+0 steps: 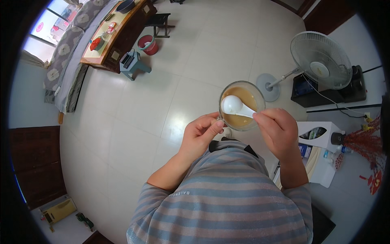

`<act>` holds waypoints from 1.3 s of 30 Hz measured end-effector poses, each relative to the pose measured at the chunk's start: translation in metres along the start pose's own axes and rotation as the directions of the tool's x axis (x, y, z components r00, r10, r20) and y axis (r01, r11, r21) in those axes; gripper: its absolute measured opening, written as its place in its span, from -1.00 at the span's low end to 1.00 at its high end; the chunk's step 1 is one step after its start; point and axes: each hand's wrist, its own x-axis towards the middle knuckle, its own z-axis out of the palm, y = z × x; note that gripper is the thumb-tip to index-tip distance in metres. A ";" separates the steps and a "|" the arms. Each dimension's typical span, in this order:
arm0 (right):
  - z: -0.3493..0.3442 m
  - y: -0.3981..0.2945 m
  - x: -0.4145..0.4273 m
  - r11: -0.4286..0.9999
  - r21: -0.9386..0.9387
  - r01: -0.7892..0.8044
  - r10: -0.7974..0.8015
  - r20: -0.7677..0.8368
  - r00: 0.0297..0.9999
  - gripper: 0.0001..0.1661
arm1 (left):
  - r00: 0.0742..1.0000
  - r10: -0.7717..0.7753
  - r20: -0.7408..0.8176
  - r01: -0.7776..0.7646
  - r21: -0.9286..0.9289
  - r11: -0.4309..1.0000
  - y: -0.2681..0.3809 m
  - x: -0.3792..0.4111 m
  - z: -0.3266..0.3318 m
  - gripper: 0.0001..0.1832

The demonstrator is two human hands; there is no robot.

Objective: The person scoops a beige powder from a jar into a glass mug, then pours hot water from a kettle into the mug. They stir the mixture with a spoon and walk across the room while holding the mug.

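Observation:
My left hand (202, 131) grips a clear glass cup (261, 97) by its near left side, where the handle seems to be, partly hidden by my fingers. A cloudy tan liquid (243, 94) fills part of the cup, with small pale bits floating near the lower edge. Between the fingertips of my right hand (277, 131) is the handle of a white soup spoon (232, 104). The rounded bowl of the spoon lies over the liquid, inside the rim; whether its underside is immersed I cannot tell.
A white pedestal fan (320, 69) stands to the right, its round base (268, 87) on the tiled floor (146, 106). Nearer on the right is a white cabinet (320, 131). Far left are a wooden table (114, 45), a grey stool (134, 64) and a red bucket (151, 48).

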 end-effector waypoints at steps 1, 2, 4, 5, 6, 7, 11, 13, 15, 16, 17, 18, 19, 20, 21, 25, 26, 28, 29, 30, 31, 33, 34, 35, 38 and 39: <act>0.001 0.001 0.001 1.000 -0.011 -0.001 0.001 0.002 1.000 -0.60 | 1.000 -0.008 -0.009 0.008 -0.001 1.000 0.001 -0.001 0.002 -0.72; 0.003 0.002 0.001 1.000 -0.015 0.006 -0.006 -0.014 1.000 -0.60 | 1.000 -0.016 -0.017 0.016 -0.002 1.000 0.001 -0.001 0.003 -0.72; 0.005 0.003 0.002 0.999 -0.028 0.017 -0.018 -0.048 0.999 -0.59 | 1.000 -0.024 -0.014 0.024 0.010 1.000 0.001 -0.001 0.002 -0.72; 0.006 0.004 0.002 0.999 -0.035 0.023 -0.025 -0.053 0.998 -0.60 | 1.000 -0.028 -0.013 0.029 0.016 0.999 0.001 0.000 0.002 -0.73; 0.007 0.006 0.002 0.999 -0.042 0.030 -0.032 -0.058 0.998 -0.61 | 1.000 -0.020 -0.004 0.020 0.025 0.999 0.001 0.000 0.001 -0.73; 0.008 0.007 0.003 0.998 -0.048 0.036 -0.039 -0.063 0.997 -0.62 | 1.000 -0.011 0.004 0.011 0.035 0.999 0.001 0.000 0.001 -0.73; 0.013 0.012 0.006 0.996 -0.072 0.047 -0.056 -0.131 0.990 -0.65 | 1.000 0.000 0.010 0.000 0.019 1.000 0.005 0.000 0.002 -0.72; 0.014 0.013 0.006 0.996 -0.076 0.038 -0.050 -0.160 0.986 -0.67 | 1.000 0.013 0.015 -0.013 0.060 0.998 0.004 0.001 0.000 -0.71; 0.014 0.012 0.006 0.996 -0.089 0.028 -0.043 -0.175 0.984 -0.65 | 1.000 0.022 0.015 -0.023 0.067 0.998 0.003 0.002 -0.003 -0.71; 0.014 0.012 0.005 0.995 -0.095 0.024 -0.041 -0.182 0.982 -0.65 | 1.000 0.025 0.013 -0.026 0.053 0.998 0.001 0.003 -0.003 -0.71; 0.015 0.012 0.005 0.994 -0.106 0.019 -0.039 -0.192 0.981 -0.64 | 1.000 0.029 0.011 -0.029 0.039 0.999 0.001 0.003 -0.004 -0.70; 0.015 0.011 0.005 0.993 -0.117 0.013 -0.036 -0.202 0.979 -0.64 | 1.000 0.024 -0.001 -0.024 0.037 0.999 0.001 0.004 -0.004 -0.70; 0.015 0.010 0.005 0.992 -0.128 0.007 -0.034 -0.211 0.977 -0.63 | 1.000 0.020 -0.014 -0.019 0.035 0.999 0.003 0.005 -0.003 -0.70; 0.015 0.010 0.004 0.992 -0.129 -0.001 -0.026 -0.213 0.977 -0.63 | 1.000 0.015 -0.026 -0.014 0.033 0.999 0.003 0.006 -0.003 -0.70; 0.015 0.011 0.003 0.992 -0.129 -0.009 -0.019 -0.215 0.976 -0.62 | 0.999 0.016 -0.030 -0.015 0.033 0.999 0.004 0.006 -0.003 -0.70; 0.009 0.008 0.003 0.991 -0.123 -0.045 0.021 -0.191 0.981 -0.64 | 0.999 0.025 -0.044 -0.023 0.042 0.999 0.003 0.008 -0.004 -0.71; 0.006 0.007 0.003 0.992 -0.117 -0.054 0.032 -0.182 0.983 -0.64 | 0.998 0.028 -0.048 -0.026 0.047 0.999 0.001 0.008 -0.005 -0.71; 0.001 0.006 0.000 0.992 -0.106 -0.069 0.051 -0.165 0.985 -0.64 | 0.999 0.027 -0.047 -0.024 0.060 0.998 -0.001 0.008 -0.007 -0.71; -0.001 0.006 0.000 0.995 -0.066 -0.071 0.062 -0.127 0.990 -0.64 | 0.999 0.027 -0.048 -0.024 0.067 0.998 -0.002 0.008 -0.008 -0.71; -0.004 0.005 -0.002 0.997 -0.030 -0.077 0.074 -0.089 0.993 -0.64 | 0.998 0.030 -0.048 -0.027 0.065 0.998 -0.003 0.008 -0.008 -0.71; -0.005 0.004 -0.002 0.996 0.007 -0.084 0.084 -0.049 0.995 -0.63 | 0.998 0.033 -0.049 -0.030 0.064 0.998 -0.004 0.008 -0.009 -0.71; 0.001 0.003 0.000 0.999 -0.022 -0.033 0.031 -0.047 0.998 -0.60 | 0.998 0.035 -0.047 -0.033 0.050 0.998 -0.004 0.008 -0.008 -0.72; 0.004 0.003 0.002 0.999 -0.036 -0.007 0.006 -0.046 0.999 -0.59 | 0.998 0.034 -0.044 -0.032 0.038 0.999 -0.002 0.008 -0.006 -0.72; 0.008 0.004 0.002 0.999 -0.050 0.001 -0.003 -0.048 0.999 -0.58 | 0.999 0.032 -0.042 -0.031 0.026 0.999 -0.001 0.008 -0.005 -0.72; 0.014 0.006 0.004 0.997 -0.078 0.018 -0.021 -0.043 0.999 -0.57 | 0.999 0.028 -0.026 -0.027 0.041 0.999 -0.001 0.005 -0.005 -0.72; 0.014 0.006 0.003 0.996 -0.085 0.013 -0.016 -0.034 0.999 -0.56 | 0.999 0.025 -0.030 -0.023 0.055 0.998 -0.001 0.004 -0.005 -0.72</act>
